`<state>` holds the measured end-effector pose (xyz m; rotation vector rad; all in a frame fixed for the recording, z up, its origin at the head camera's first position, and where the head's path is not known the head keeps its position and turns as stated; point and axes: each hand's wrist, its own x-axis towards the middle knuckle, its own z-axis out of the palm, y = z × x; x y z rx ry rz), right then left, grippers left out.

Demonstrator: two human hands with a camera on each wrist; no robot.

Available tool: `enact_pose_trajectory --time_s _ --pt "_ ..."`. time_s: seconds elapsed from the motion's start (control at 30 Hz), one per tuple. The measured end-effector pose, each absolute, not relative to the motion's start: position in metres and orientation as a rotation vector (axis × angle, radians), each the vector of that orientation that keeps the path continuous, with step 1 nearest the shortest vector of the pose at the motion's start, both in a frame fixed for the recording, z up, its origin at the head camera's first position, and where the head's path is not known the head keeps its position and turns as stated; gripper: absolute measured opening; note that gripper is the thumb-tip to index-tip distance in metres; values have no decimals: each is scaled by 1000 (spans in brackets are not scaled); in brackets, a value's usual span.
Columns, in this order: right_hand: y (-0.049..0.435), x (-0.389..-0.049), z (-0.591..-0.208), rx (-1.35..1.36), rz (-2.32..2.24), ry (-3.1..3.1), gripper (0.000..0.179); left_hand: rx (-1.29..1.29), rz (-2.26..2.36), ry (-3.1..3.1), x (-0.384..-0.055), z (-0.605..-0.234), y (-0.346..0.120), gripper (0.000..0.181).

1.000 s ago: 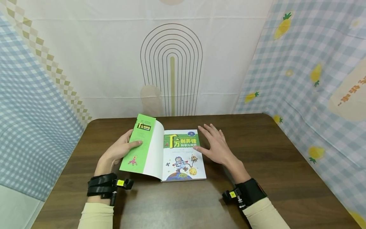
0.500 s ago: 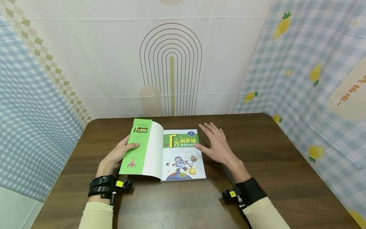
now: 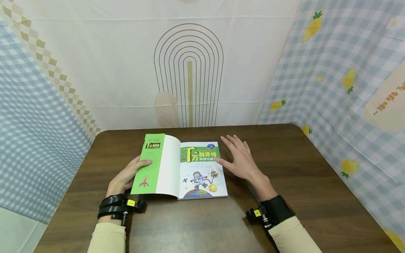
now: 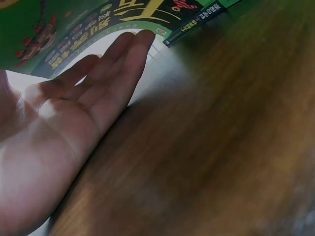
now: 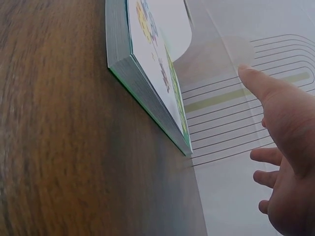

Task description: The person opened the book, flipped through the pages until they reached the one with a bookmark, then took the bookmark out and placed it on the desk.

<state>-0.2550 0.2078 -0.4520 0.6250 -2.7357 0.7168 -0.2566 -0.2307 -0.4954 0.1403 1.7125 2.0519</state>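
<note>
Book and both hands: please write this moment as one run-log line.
left hand: holds green flap | right hand: near book, holds nothing | book: open on table, illustrated page showing

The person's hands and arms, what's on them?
The left hand and right hand are bare. The sleeves are pale yellow. On the left is a black strap in two bands, on the right a wide black cuff; each carries a small black gadget with a yellow label.
</note>
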Motion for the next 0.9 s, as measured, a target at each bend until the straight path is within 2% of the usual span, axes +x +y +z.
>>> enact_pose_trajectory --time_s 0.9 --pt "211 -256 -452 557 688 -2765 94 139 2059 1700 -257 -495 -231 50"
